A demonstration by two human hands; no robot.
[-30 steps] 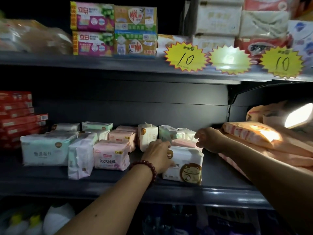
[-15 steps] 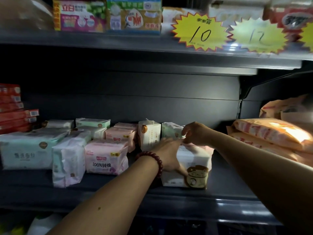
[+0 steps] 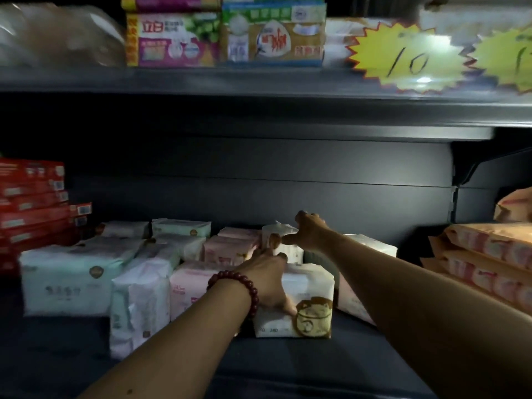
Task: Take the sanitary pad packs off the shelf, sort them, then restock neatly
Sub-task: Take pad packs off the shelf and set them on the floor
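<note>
Two packs are in your hands at once, and they lie one behind the other. Your left hand [image 3: 270, 280], the one with the bead bracelet [image 3: 248, 281], is curled over the top left edge of the white cat-print pack [image 3: 308, 309] at the front of the shelf [image 3: 288, 367], thumb down its front face. Your right hand [image 3: 309, 231] reaches deeper in, past the left, and pinches the top of the small upright pack [image 3: 285, 249] that stands just behind the cat-print one, beside the pink packs [image 3: 230, 250]. The upright pack's long axis is vertical; the front pack's runs across the shelf. By my judgement the deeper pack has to come up and over the front one towards you, so lift before you pull, or draw the front pack clear first.
</note>
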